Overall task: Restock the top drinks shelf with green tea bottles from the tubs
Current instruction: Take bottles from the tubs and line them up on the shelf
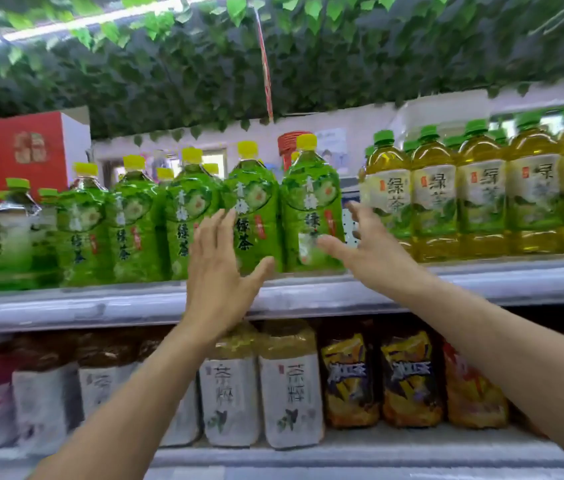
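A row of green-labelled tea bottles with yellow caps point(252, 209) stands on the top shelf point(100, 306). The rightmost one point(311, 202) borders a narrow gap before the yellow-green tea bottles with green caps point(432, 195). My left hand point(218, 271) is raised in front of the green bottles, fingers spread and straight, holding nothing. My right hand point(367, 244) reaches up beside the rightmost green bottle, fingers spread, thumb near its label, empty. Whether either hand touches a bottle cannot be told. No tubs are in view.
A red box point(14, 150) sits at the top left behind pale bottles with green caps. The shelf below holds white-labelled tea bottles point(287, 386) and yellow-and-purple-labelled drinks point(408, 375). Artificial leaves point(273, 64) hang over the top shelf.
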